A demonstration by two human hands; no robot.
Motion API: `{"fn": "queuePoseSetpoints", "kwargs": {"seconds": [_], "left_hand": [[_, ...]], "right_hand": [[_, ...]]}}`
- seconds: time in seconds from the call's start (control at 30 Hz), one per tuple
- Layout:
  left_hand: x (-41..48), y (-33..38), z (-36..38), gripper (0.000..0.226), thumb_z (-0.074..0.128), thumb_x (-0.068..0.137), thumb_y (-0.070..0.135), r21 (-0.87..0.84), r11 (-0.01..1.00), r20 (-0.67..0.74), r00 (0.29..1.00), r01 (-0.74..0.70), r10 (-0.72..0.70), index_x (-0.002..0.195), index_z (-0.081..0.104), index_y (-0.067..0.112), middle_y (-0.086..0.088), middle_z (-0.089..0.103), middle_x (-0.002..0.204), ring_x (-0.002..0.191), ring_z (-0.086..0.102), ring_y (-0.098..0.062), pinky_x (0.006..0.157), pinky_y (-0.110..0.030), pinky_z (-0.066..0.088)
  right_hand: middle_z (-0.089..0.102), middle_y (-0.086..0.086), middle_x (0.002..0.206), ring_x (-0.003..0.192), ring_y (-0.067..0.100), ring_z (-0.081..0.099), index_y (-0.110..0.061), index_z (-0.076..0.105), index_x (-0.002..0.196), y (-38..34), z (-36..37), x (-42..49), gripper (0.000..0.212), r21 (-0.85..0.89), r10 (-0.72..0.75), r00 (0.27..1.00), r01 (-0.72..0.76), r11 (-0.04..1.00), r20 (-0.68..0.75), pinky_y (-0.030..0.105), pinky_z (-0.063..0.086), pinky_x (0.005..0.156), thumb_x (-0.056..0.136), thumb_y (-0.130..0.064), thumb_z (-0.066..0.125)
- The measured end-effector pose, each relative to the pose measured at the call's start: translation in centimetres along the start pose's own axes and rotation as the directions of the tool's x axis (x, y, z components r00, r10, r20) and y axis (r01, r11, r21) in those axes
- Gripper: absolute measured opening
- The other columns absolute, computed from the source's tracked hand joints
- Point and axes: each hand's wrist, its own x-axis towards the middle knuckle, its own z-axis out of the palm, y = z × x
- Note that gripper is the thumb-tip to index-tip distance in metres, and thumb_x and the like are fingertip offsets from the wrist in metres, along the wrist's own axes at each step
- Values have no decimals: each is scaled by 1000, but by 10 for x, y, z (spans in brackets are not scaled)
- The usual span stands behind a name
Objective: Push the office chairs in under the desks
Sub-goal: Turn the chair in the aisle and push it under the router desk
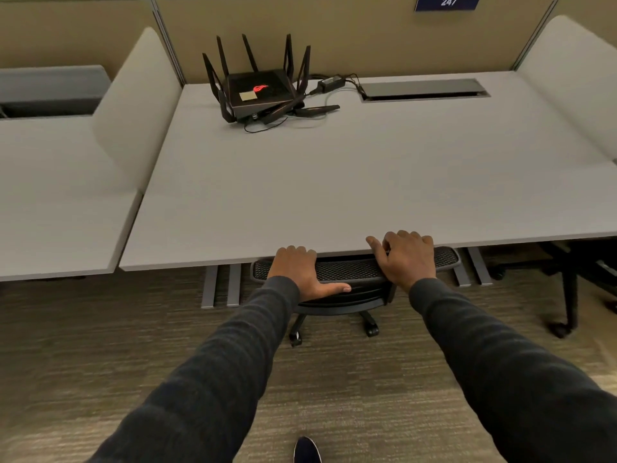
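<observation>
left hand (298, 269) grip, right hand (408, 256) grip both curled over chair backrest (350, 269) top, at desk (334, 182) edge.

Two desks (334, 182) (56, 202), two office chairs (354, 269) (574, 279), two hands (300, 272) (409, 259), one router (258, 90), one power adapter (332, 83), one number sign (447, 1), one shoe (307, 451)

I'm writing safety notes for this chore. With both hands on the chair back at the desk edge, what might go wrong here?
1. The right hand lies over the chair back right at the desk edge; its fingers could get pinched if the chair goes further in.
2. The left hand sits close under that edge too, so its knuckles may scrape.
</observation>
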Motion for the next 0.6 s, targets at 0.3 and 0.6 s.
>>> {"fn": "queuePoseSetpoints", "kwargs": {"seconds": [0.3, 0.6], "left_hand": [[0, 0, 6, 111, 16, 47, 110, -25, 1000, -38, 999, 15, -16, 88, 63, 18, -3, 63, 87, 84, 57, -25, 81, -41, 46], [-62, 4, 22, 116, 9, 74, 93, -16, 1000, -53, 998, 15, -16, 156, 21, 12, -17, 19, 162, 149, 13, -36, 120, -53, 14]], "right_hand": [[64, 6, 106, 103, 28, 57, -17, 62, 107, -14, 7, -31, 56, 88, 52, 997, -47, 995, -50, 48, 38, 95, 99, -63, 30], [22, 11, 164, 153, 29, 9, -16, 32, 154, -49, 7, -104, 77, 132, 3, 1000, -4, 991, 9, 53, 1, 122, 97, -67, 27]]}}
